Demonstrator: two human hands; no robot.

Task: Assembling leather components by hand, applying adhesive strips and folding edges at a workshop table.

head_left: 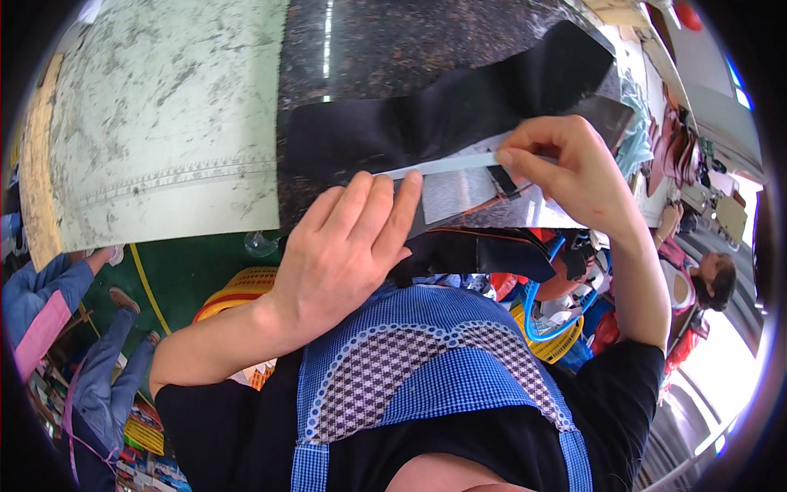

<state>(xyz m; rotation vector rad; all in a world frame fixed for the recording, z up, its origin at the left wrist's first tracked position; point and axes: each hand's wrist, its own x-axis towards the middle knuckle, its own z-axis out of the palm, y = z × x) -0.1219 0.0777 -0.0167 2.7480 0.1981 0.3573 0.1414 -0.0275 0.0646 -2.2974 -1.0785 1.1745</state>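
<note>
A long black piece, leather-like (361,131), lies bent across the dark speckled tabletop. Along its near edge runs a narrow white strip (459,165), perhaps tape. My right hand (578,176) pinches the strip's right end between thumb and fingertips, slightly over the table. Flat on the black piece, my left hand (336,250) has its fingers stretched out, the fingertips pressing by the strip's left part. Under the strip is a pale grey sheet (455,195) on another black piece, with a thin orange-brown line along its lower edge. What lies beneath my left palm is hidden.
A scuffed pale board (172,123) with ruler marks covers the table's left. Light green cloth (633,135) and brown pieces (676,143) lie at right. Below the edge are yellow baskets (246,287) and a blue hoop-shaped handle (533,320). Other people sit at both sides.
</note>
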